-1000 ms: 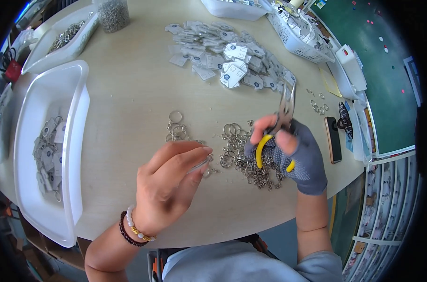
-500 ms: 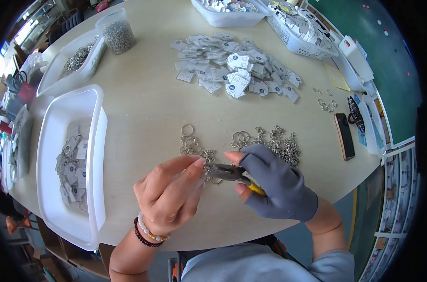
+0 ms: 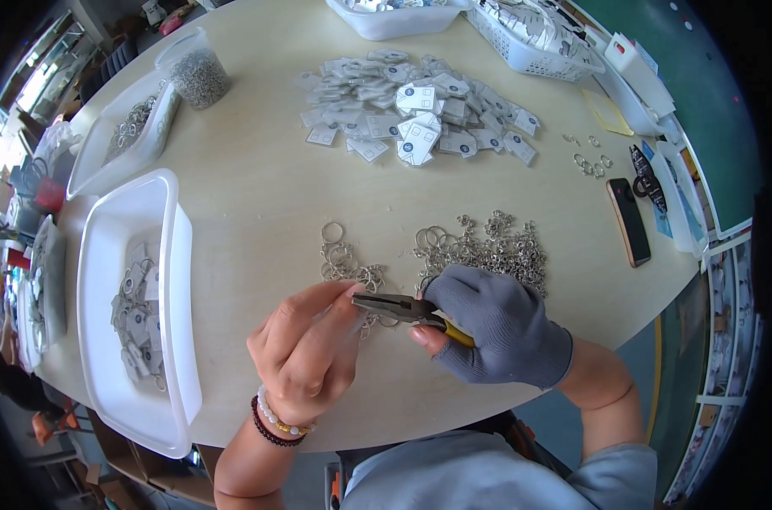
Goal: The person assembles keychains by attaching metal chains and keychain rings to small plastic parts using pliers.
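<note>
My right hand, in a grey fingerless glove, grips a pair of pliers with dark jaws and yellow handles. The jaws point left and their tips reach my left fingertips. My left hand is closed in a pinch on a clear plastic piece, mostly hidden behind the fingers. Just beyond the hands lies a small pile of key rings with chain links. A larger heap of metal rings and links spreads beyond the gloved hand.
A white bin at left holds finished-looking tags with rings. Many clear-cased tags are heaped at the far middle. A tub of small metal parts and a white tray stand far left; a phone lies right.
The pliers have turned slightly, and their jaws now show from the side with a gap between them. My left hand still pinches near the tips. The whole view has shifted a little.
</note>
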Motion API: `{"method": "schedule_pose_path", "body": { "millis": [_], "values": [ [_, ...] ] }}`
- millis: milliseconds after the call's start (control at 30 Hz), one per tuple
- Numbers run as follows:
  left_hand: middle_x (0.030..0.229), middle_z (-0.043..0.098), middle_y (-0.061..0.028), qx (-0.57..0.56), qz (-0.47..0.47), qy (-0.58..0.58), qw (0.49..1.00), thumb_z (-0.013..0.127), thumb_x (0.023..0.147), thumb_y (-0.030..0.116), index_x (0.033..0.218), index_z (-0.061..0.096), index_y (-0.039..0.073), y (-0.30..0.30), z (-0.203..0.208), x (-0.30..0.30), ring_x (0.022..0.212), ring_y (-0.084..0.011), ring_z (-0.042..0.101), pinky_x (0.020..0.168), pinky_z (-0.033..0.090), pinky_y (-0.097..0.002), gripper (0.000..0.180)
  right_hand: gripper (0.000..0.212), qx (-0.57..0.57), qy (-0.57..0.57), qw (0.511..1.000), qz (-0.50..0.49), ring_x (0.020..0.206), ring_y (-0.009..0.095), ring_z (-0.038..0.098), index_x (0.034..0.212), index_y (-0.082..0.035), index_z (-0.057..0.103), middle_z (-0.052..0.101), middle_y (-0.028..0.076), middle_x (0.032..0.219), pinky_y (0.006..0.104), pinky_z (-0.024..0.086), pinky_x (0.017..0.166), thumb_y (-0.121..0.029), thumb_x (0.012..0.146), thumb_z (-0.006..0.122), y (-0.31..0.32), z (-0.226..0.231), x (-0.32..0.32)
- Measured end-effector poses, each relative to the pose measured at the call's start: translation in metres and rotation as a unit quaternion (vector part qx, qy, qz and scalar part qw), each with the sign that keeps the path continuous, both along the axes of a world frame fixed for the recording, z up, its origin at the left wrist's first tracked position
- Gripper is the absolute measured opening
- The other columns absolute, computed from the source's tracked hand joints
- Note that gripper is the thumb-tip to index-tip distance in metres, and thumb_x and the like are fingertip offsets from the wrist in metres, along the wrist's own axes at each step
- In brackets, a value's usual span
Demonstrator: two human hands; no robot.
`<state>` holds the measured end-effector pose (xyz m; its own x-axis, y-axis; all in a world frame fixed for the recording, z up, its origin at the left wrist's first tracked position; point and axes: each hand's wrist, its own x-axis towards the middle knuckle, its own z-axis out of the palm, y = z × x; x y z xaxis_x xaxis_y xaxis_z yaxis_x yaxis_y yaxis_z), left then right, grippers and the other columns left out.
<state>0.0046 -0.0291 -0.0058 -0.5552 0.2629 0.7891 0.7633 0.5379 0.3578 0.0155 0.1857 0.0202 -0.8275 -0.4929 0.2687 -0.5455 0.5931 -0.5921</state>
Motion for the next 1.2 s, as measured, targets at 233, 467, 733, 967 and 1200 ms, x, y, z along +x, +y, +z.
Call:
{"method": "schedule_pose_path", "body": {
  "millis": [233,467,733,967,1200],
  "values": [
    [0.09,0.067,-0.0126,0.03,0.002,-0.013,0.999,0.067,0.057,-0.007,0.097,0.067,0.002,0.0,0.003,0.0,0.065,-0.0201,0.064,0.051,0.049,-0.0268,0.041,0.028,0.023,0.054,0.998,0.007,0.064,0.027,0.058,0.096,-0.001,0.061,0.054,0.01,0.082,0.0357,0.048,0.056,-0.02,0.079,0.071,0.001,0.002,-0.009],
    [0.089,0.067,-0.0112,-0.003,0.031,0.021,0.999,0.066,0.054,-0.006,0.097,0.069,0.003,-0.003,0.007,-0.001,0.067,-0.0193,0.064,0.051,0.049,-0.0258,0.044,0.036,0.023,0.092,0.995,0.006,0.074,0.027,0.058,0.104,-0.001,0.062,0.054,0.01,0.088,0.0357,0.049,0.064,-0.019,0.075,0.074,0.01,0.006,-0.01],
    [0.091,0.065,-0.0082,-0.066,0.063,0.062,0.994,0.066,0.055,-0.002,0.1,0.069,0.006,-0.003,0.007,0.001,0.071,-0.0206,0.065,0.054,0.051,-0.0265,0.046,0.031,0.031,0.105,0.994,0.004,0.069,0.026,0.056,0.099,-0.003,0.059,0.052,0.01,0.083,0.0361,0.048,0.06,-0.028,0.081,0.069,0.009,0.01,-0.006],
    [0.092,0.065,-0.0073,-0.108,0.076,0.072,0.989,0.066,0.056,-0.001,0.102,0.07,0.007,-0.002,0.008,0.003,0.07,-0.0205,0.065,0.055,0.051,-0.0268,0.048,0.034,0.075,0.089,0.993,-0.023,0.067,0.026,0.057,0.094,-0.003,0.062,0.053,0.009,0.08,0.035,0.048,0.057,-0.03,0.078,0.074,0.012,0.009,0.001],
    [0.089,0.065,-0.0076,-0.092,0.042,-0.008,0.995,0.066,0.055,-0.001,0.098,0.07,0.004,-0.005,0.009,0.004,0.064,-0.0184,0.061,0.053,0.048,-0.0274,0.043,0.03,0.121,0.123,0.985,-0.028,0.062,0.023,0.056,0.086,-0.008,0.058,0.052,0.007,0.076,0.0355,0.047,0.051,-0.037,0.084,0.066,0.012,0.007,-0.002]
  ]
}}
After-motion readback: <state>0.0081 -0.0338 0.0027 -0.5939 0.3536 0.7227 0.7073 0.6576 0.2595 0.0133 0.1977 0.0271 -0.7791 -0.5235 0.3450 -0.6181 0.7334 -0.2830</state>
